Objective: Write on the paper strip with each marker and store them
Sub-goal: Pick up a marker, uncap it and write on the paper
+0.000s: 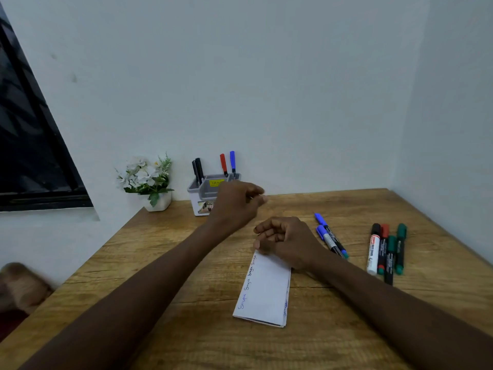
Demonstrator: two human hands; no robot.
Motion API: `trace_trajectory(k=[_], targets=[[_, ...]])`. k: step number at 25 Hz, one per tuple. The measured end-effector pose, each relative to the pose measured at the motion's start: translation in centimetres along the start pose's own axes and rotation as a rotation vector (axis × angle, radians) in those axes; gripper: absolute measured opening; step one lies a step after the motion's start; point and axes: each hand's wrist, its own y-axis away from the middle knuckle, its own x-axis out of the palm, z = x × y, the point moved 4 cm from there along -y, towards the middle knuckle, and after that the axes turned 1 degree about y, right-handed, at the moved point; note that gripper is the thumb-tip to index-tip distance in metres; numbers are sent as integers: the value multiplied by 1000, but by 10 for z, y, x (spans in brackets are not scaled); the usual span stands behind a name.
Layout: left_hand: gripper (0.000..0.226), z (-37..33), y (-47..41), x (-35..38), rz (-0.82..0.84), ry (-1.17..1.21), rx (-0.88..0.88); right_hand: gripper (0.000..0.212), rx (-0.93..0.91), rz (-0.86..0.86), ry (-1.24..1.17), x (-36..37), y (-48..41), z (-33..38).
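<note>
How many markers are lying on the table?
6. Two blue-capped markers beside the right hand; farther right, a white black-capped marker, a red-capped marker and two green-capped markers. Others may be hidden.
</note>
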Motion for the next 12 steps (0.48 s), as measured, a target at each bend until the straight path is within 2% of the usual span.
trace_trajectory(k=[3, 5, 9, 12], targets=[[17, -40, 0, 23, 126, 37, 123, 17, -35, -25, 98, -2, 0, 2], [16, -59, -4, 33, 156, 57, 158, 9, -15, -44, 71, -5, 2, 1], [17, -80, -20, 44, 197, 119, 164, 9, 53, -23, 135, -4, 3, 2], [18, -110, -22, 64, 333, 138, 285, 42, 68, 46, 337, -2, 9, 2]])
